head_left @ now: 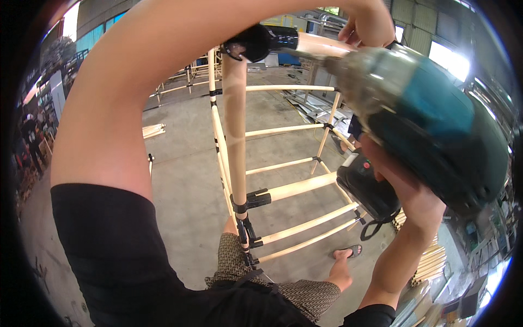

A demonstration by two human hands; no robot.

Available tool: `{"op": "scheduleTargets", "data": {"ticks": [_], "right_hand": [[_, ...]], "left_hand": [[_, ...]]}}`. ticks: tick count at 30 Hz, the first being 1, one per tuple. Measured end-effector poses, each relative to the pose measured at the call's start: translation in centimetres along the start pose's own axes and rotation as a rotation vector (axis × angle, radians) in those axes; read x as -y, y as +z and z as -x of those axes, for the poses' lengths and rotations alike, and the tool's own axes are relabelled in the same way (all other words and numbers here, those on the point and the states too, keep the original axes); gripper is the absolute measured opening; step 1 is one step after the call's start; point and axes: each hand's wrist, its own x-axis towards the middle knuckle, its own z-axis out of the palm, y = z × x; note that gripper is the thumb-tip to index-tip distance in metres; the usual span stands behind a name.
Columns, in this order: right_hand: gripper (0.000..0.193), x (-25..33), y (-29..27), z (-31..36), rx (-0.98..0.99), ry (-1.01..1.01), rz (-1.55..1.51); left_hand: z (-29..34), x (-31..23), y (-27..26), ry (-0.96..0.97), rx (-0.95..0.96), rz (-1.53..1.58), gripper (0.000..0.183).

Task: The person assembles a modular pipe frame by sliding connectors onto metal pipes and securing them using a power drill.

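A teal and black cordless impact driver (436, 103) is gripped in my right hand (397, 174), its battery below the hand. Its nose is blurred, and the bit points left toward the black pipe joint (267, 42) at the top of the frame. Whether the bit touches a screw there I cannot tell. My left arm arches over the top, and my left hand (370, 24) curls its fingers around the cream-coloured top pipe (321, 43) just right of that joint. Below the joint stands a thick upright pipe (234, 131), clamped lower down by another black joint (250, 200).
Cream crossbars (297, 131) of the pipe frame extend to the right. Stacked pipes (427, 261) lie at lower right, and a small pipe bundle (154, 131) on the left floor. Someone stands far left (32, 133); another person's foot (343, 144) shows behind the frame.
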Motion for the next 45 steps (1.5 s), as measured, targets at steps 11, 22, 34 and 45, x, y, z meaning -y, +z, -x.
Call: {"op": "scheduleTargets", "data": {"ticks": [11, 22, 34, 45], "right_hand": [[0.045, 2.2, 0.5, 0.7, -0.137, 0.352, -0.421], [0.052, 3.8, -1.8, -0.2, 0.0, 0.309, -0.24], [0.049, 7.7, -1.9, -2.5, 0.243, 0.259, -0.071], [0.047, 8.9, 0.9, -3.4, 0.114, 0.233, -0.123]], "left_hand": [[24.7, 4.4, 17.7, -0.735, -0.79, 0.777, 0.048], [-7.7, 3.9, 22.3, 0.384, -1.183, 1.069, 0.085], [-5.8, 2.4, 13.8, 0.672, -1.333, 1.052, 0.067], [-1.7, 4.8, 14.0, 0.594, -1.337, 0.968, 0.05]]}}
